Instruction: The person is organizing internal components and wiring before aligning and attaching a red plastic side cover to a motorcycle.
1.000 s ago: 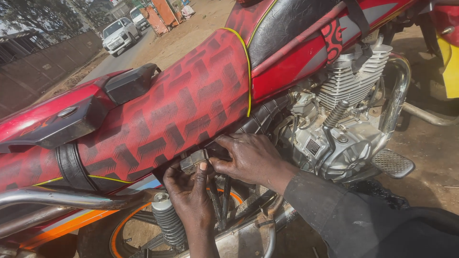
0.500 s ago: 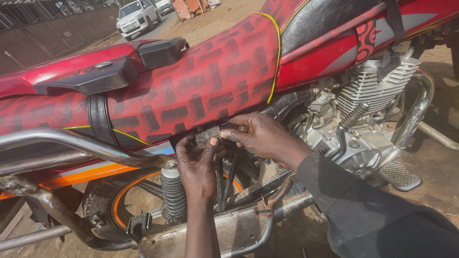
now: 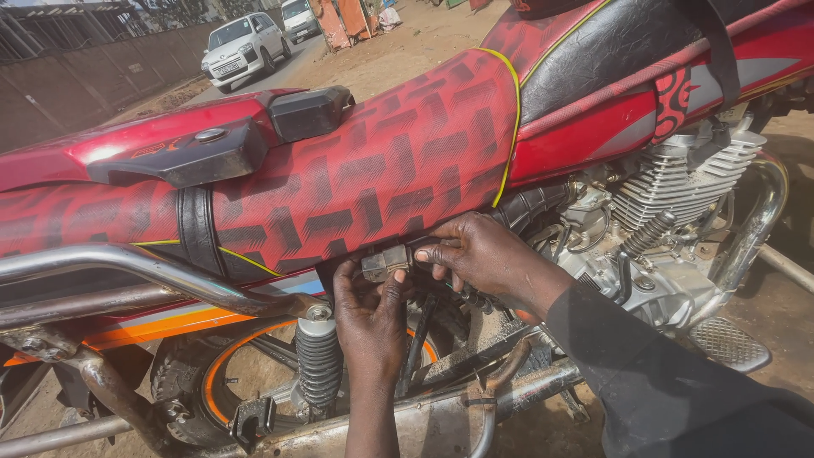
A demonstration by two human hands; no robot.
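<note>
Roadside dirt behind, both my hands, left hand (image 3: 366,315) and right hand (image 3: 475,252), pinch a small grey connector (image 3: 384,261) under the motorcycle seat (image 3: 373,178), needing steadiness.

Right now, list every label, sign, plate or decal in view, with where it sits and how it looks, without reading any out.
White car's number plate: small pale rectangle on the front bumper, top left.
Red swirl decal: on the motorcycle's red side panel, under the black seat.
No packages or screens.

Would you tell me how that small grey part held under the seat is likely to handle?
The small grey part looks boxy and rigid, so probably stiff and light. Both the left hand and right hand pinch it, suggesting it is fiddly, perhaps tethered under the seat.
</note>
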